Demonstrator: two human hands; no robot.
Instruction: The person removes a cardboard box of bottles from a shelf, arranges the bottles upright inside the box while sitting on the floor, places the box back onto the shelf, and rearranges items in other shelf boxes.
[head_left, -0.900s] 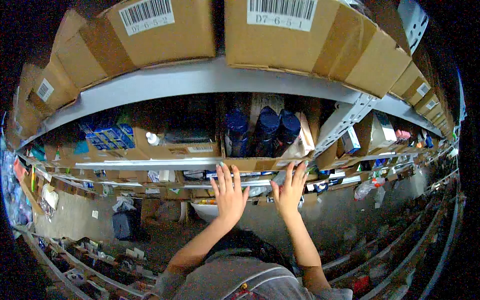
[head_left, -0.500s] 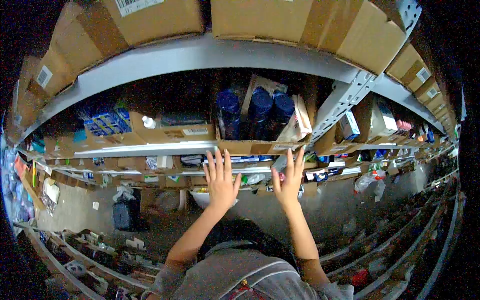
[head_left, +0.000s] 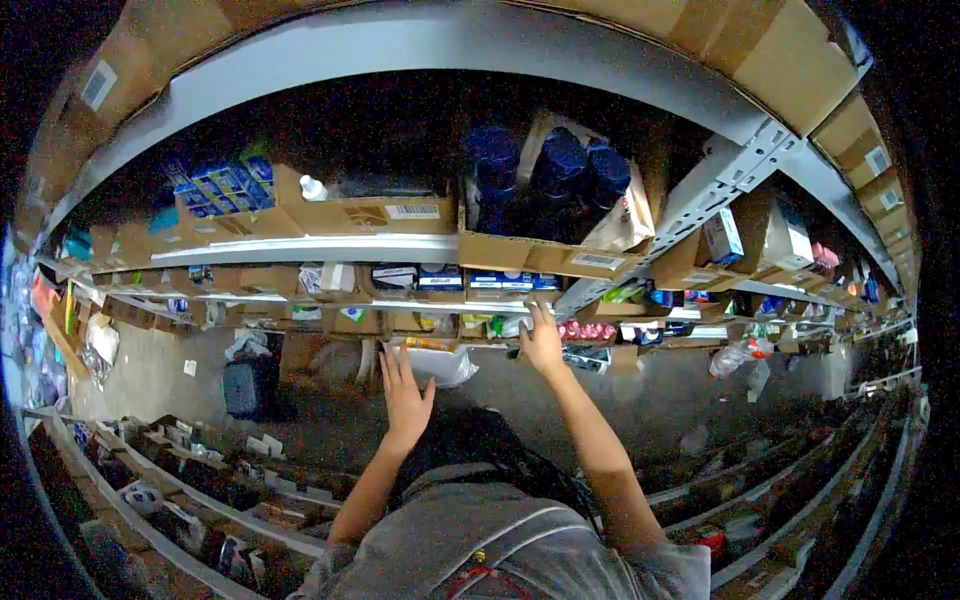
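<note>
Cardboard rim clear of left hand

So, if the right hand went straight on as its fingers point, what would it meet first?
The right hand would probably meet the blue-and-white boxes below the open carton, though depth is unclear.

A pale metal shelf beam arches above the fingers, meeting a perforated upright to their upper right. Lower down, grey floor spreads either side of them, lighter at far left.
</note>
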